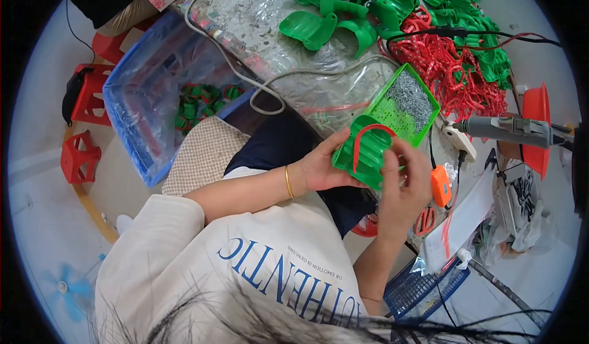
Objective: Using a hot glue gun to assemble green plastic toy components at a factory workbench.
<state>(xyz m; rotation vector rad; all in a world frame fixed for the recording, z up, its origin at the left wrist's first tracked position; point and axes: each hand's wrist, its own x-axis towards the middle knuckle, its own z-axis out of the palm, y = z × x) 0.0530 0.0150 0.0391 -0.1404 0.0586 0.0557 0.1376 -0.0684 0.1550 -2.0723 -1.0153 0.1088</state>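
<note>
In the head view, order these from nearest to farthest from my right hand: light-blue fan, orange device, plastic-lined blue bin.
From your right hand:
1. Orange device, just right of it.
2. Plastic-lined blue bin, upper left.
3. Light-blue fan, lower left, near the rim.

One left hand point(328, 165), one right hand point(405, 184), one green basket point(392, 117), one blue bin point(127, 120), green pieces point(374, 150) uncountable.

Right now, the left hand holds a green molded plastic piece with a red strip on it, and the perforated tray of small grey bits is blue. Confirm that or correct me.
The tray's colour is wrong: in the head view, the perforated tray of small grey bits is green. The left hand does hold the green molded plastic piece with the red strip.
</note>
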